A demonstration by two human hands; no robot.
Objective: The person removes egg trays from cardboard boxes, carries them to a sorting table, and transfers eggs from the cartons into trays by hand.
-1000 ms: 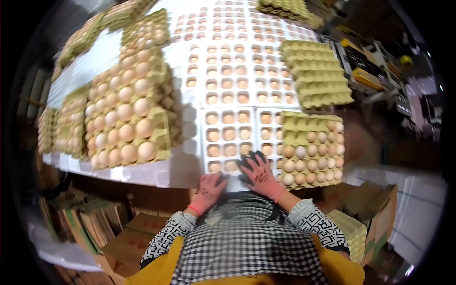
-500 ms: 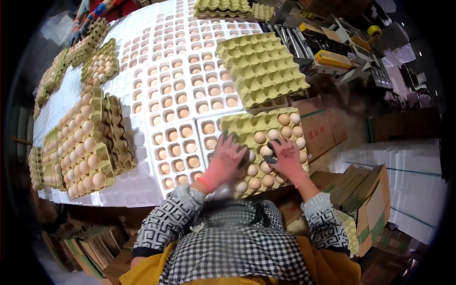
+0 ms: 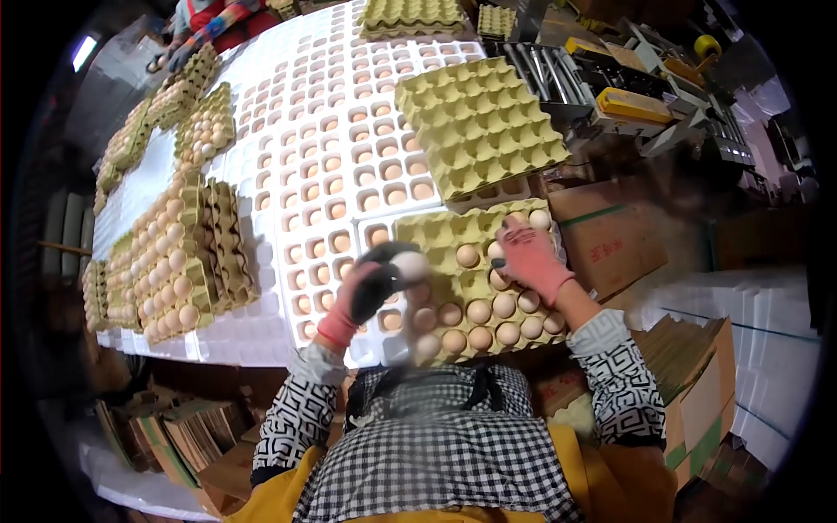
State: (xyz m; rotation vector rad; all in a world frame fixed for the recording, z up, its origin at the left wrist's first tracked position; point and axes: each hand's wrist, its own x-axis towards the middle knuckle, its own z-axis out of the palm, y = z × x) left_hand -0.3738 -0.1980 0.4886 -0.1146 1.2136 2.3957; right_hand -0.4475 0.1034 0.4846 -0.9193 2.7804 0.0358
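My left hand, in a pink glove with dark fingers, is closed around a pale egg and is slightly blurred. It is over the near edge of a white foam tray with square pockets. On the right, my gloved right hand reaches into a yellow-green egg carton, its fingers curled round an egg that shows at their edge. Brown and pale eggs fill the carton's near rows. Several pockets at its far left hold none.
White foam trays with eggs cover the table. A stack of yellow-green cartons lies beyond my right hand; loaded cartons stand at left. A roller conveyor is at far right. Another person's gloved hands are at far left.
My left hand has lifted away to the left with an egg. My right hand has moved up and away across the carton. Fewer eggs sit in the carton's middle. The view has shifted slightly.
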